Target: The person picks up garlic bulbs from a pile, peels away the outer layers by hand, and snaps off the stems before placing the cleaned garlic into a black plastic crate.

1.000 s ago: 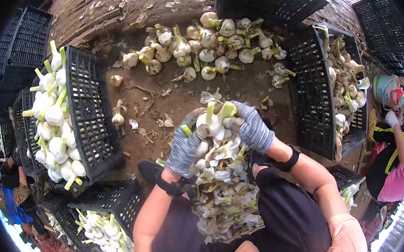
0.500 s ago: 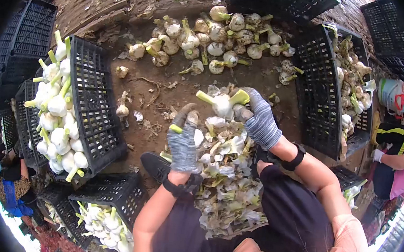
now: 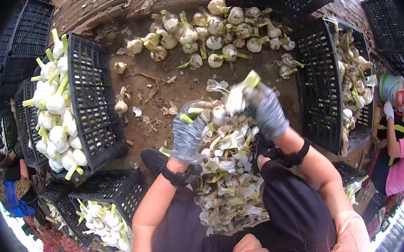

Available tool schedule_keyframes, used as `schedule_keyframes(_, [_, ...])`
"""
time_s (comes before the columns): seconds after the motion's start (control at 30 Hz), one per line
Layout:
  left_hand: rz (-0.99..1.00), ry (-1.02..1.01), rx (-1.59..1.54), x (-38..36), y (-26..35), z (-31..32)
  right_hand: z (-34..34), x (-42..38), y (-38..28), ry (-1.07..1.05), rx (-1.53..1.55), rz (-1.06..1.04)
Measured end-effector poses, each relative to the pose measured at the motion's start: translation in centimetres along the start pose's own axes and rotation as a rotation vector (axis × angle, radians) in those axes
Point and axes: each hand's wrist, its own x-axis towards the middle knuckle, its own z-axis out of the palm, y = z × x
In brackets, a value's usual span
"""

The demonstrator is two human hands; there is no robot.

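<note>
My left hand (image 3: 187, 134), in a grey striped glove, is closed round a garlic bulb (image 3: 219, 114) whose cut green stem points left. A second green stem end (image 3: 186, 119) pokes out between the same fingers. Just to the right, my right hand (image 3: 268, 113), gloved alike and blurred by motion, grips a strip of white garlic skin (image 3: 236, 100) with a pale green stalk end on top. The strip stands up beside the bulb. Below both hands, a heap of peeled garlic skins (image 3: 231, 176) lies between my legs.
Unpeeled garlic bulbs (image 3: 215, 29) are piled on the dirt floor ahead. Black crates (image 3: 96, 100) of clean white garlic stand at left, and a crate (image 3: 314, 78) of unpeeled garlic stands at right. A person in pink (image 3: 403, 163) is beside a bucket (image 3: 394, 92) at far right; another person sits far left.
The garlic bulb has passed from my right hand to my left. My right hand has pulled a skin strip with its green stalk up and away. The person at right has raised an arm towards the bucket.
</note>
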Motion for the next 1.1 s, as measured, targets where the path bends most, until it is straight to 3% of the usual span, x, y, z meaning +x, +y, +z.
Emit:
schedule_keyframes(0.03, [0.17,-0.058,0.103,0.0,-0.1,-0.4,-1.4,0.9,-0.4,-0.018,0.1,0.102])
schedule_keyframes(0.1, [0.06,-0.112,0.024,-0.8,0.4,-0.8,-2.8,1.9,-0.3,-0.036,0.199,0.204])
schedule_keyframes(0.17, [0.032,-0.118,-0.011,-1.0,1.0,-0.7,-2.1,2.1,-0.3,0.006,-0.97,-0.402])
schedule_keyframes(0.2, [0.086,-0.134,0.068,-0.9,1.1,-0.9,-2.3,1.4,-0.7,-0.137,-1.335,-0.129])
schedule_keyframes(0.27, [0.139,-0.153,0.145,-0.9,1.5,-0.7,-1.6,0.7,0.0,-0.25,-1.196,-0.403])
schedule_keyframes(0.33, [0.273,-0.149,0.394,-1.0,2.1,-0.3,-0.7,0.0,-0.3,-0.262,-1.015,-0.286])
schedule_keyframes(0.4, [0.295,-0.147,0.429,-1.0,2.7,0.2,0.7,-0.2,-0.6,-0.279,-0.726,-0.078])
schedule_keyframes(0.47, [0.336,-0.163,0.604,-1.1,3.1,0.4,0.9,0.0,0.1,-0.214,-0.9,-0.168])
schedule_keyframes(0.53, [0.357,-0.169,0.628,-1.2,3.2,0.3,0.0,0.7,0.8,-0.341,-0.542,-0.02])
schedule_keyframes(0.67, [0.256,-0.13,0.493,-1.5,3.0,0.5,-1.5,0.5,0.9,-0.381,-0.314,-0.064])
schedule_keyframes(0.8, [0.247,-0.042,0.467,-1.6,2.8,0.7,0.1,-1.3,0.2,-0.227,-0.501,-0.126])
schedule_keyframes(0.87, [0.251,-0.038,0.484,-1.8,2.7,0.9,1.5,-2.3,-0.7,-0.198,-0.805,-0.353])
schedule_keyframes(0.93, [0.252,-0.034,0.499,-1.9,2.5,0.8,1.9,-2.5,-0.9,-0.214,-0.939,-0.437])
schedule_keyframes(1.0, [0.389,-0.083,0.58,-1.8,2.3,0.1,1.7,-2.2,-1.1,-0.206,-0.938,-0.445])
schedule_keyframes(1.1, [0.389,-0.154,0.479,-1.8,2.4,-0.5,-0.1,-0.4,0.2,-0.131,-0.991,-0.508])
